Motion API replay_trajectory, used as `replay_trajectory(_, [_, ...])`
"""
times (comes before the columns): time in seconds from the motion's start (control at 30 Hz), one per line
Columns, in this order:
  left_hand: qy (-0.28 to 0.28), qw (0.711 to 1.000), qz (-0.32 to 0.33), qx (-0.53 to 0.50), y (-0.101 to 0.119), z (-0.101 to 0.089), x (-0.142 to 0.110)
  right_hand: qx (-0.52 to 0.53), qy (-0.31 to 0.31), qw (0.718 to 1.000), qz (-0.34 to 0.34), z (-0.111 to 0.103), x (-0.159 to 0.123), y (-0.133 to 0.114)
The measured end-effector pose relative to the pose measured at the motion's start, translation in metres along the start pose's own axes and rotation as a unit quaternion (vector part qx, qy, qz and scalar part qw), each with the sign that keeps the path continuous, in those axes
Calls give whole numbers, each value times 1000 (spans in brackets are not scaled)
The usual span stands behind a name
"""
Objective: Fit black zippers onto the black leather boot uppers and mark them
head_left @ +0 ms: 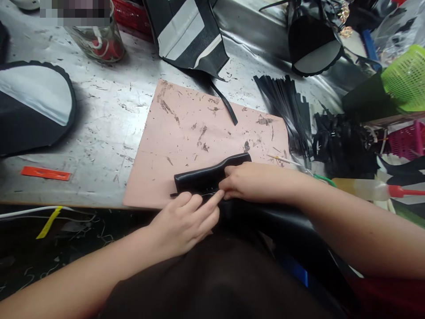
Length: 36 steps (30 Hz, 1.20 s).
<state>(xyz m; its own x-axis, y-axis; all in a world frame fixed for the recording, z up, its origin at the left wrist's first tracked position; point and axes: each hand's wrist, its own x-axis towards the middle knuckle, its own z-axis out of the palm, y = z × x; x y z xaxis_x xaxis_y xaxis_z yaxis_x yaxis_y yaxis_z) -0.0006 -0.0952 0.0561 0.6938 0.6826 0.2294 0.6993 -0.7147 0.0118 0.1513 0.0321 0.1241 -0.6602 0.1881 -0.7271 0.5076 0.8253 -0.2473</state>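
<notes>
A glossy black leather-like piece [202, 176], folded over itself, lies at the front edge of a stained pink sheet [166, 133]. My right hand [239, 180] pinches its right part, fingers curled on the lower edge. Against the same edge, my left hand [192, 217] is closed from the near side, with a fingertip touching my right fingers. A thin dark edge strip runs beneath the fold by my left fingers. More of the black material hangs off the table toward my lap, partly hidden by my hands and right forearm.
Several black strips [288, 110] lie right of the sheet, near a bottle with a red nozzle [361, 189]. Black-and-white cut pieces [36, 102] rest left and at the back [186, 31]. A glass jar [102, 44], an orange tool [45, 173] and a green basket [407, 79] surround the work.
</notes>
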Motion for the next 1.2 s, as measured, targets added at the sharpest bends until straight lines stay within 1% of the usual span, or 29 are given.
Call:
replay_trajectory(0.07, [-6, 1000, -10, 8, 4, 0, 1, 4, -3, 1000, 3, -1, -1, 0])
replay_trajectory(0.2, [25, 999, -11, 39, 10, 1, 2, 36, -19, 999, 20, -1, -10, 7])
replay_trajectory(0.27, [26, 999, -25, 40, 12, 1, 1, 58, -17, 998, 28, 1, -18, 13])
replay_trajectory(0.37, [18, 998, -38, 39, 13, 1, 1, 85, 1, 995, 49, 6, -30, 21])
replay_trajectory(0.5, [16, 998, -28, 52, 12, -1, 5, 131, 37, 989, 62, 14, -34, 23])
replay_trajectory(0.63, [-7, 998, -14, 54, 11, -4, 13, 140, 67, 985, 77, 19, -29, 21])
replay_trajectory(0.87, [-71, 996, -33, 41, 13, -10, 23, 132, 89, 982, 99, 24, -20, 24])
replay_trajectory(1.0, [-107, 992, -44, 43, 16, -10, 34, 124, 107, 981, 103, 29, -18, 21])
replay_trajectory(1.07, [-101, 993, -29, 49, 18, -8, 41, 106, 126, 980, 110, 31, -18, 19])
replay_trajectory(1.17, [-57, 996, 9, 69, 23, -2, 49, 72, 155, 974, 147, 33, -23, 19])
replay_trajectory(1.2, [-46, 996, 17, 78, 25, 0, 50, 76, 158, 971, 162, 34, -27, 22])
